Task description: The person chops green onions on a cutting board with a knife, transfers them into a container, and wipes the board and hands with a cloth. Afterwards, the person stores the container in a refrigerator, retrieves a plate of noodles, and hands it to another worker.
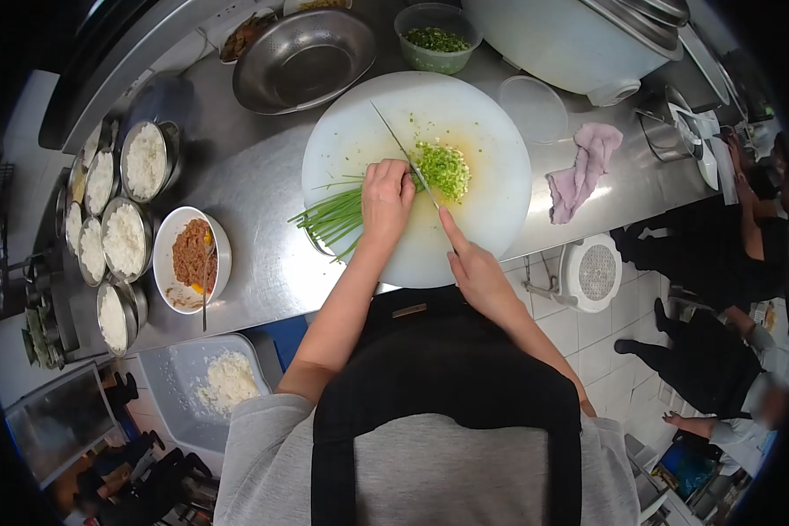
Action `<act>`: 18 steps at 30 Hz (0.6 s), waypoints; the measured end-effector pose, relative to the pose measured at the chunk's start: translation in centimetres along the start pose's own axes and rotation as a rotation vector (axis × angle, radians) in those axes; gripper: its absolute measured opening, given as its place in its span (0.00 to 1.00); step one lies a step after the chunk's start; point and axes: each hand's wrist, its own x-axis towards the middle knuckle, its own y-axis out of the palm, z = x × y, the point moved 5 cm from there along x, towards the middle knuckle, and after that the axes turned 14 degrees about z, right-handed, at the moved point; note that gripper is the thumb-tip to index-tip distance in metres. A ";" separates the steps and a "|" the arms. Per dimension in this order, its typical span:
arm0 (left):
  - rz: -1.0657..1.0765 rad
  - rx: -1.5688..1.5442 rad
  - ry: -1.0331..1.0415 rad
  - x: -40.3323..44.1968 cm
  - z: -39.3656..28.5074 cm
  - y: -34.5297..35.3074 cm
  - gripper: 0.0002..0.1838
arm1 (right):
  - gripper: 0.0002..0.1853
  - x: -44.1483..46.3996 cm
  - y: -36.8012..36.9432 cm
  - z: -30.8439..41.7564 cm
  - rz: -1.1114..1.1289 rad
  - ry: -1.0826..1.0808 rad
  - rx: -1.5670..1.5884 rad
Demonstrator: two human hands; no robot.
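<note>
Two bare hands of yours meet at one cutting line. Your left hand (387, 200) is curled, its fingers drawn together with scarcely a gap, and presses a bundle of long, thin green stalks (335, 213) to the board; the bent fingers sit just beside the blade, a posture that presumably steadies the stalks while keeping the tips tucked back. Your right hand (478, 273) is wrapped around the handle of a long, steel-bladed knife (422, 181), one finger reaching forward toward the blade, probably for control. Seen almost edge-on, the knife slants between whole stalks on your left and a loose heap of bright green chopped pieces (445, 169) on your right, away from the holding hand.

Beneath lies a round, white cutting board (491, 210) on a grey steel worktop (263, 167), directly before you, likely so both arms work at the body's midline. Beyond the board, a translucent plastic tub (438, 61) holds darker chopped greens; a round, clear plastic lid (533, 107) lies apart, leaving the tub open. A wide steel bowl (302, 57) stands to the tub's left. Right of the board rests a crumpled pink cloth (583, 171), perhaps kept near for wiping. Farther left, a round white bowl (223, 254) of brown minced food stands near small steel bowls (174, 153) heaped with white rice (124, 238).
</note>
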 end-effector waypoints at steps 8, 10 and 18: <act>-0.024 -0.015 -0.003 0.2 -0.3 -0.4 0.05 | 0.36 -1.8 1.1 -0.5 -0.032 -0.011 -0.014; -0.023 -0.014 0.006 0.0 -0.3 -0.3 0.05 | 0.36 0.0 0.4 -0.4 -0.042 -0.028 0.006; -0.012 -0.032 -0.021 0.0 -0.1 -0.4 0.05 | 0.37 -2.6 1.1 0.4 -0.083 -0.092 0.001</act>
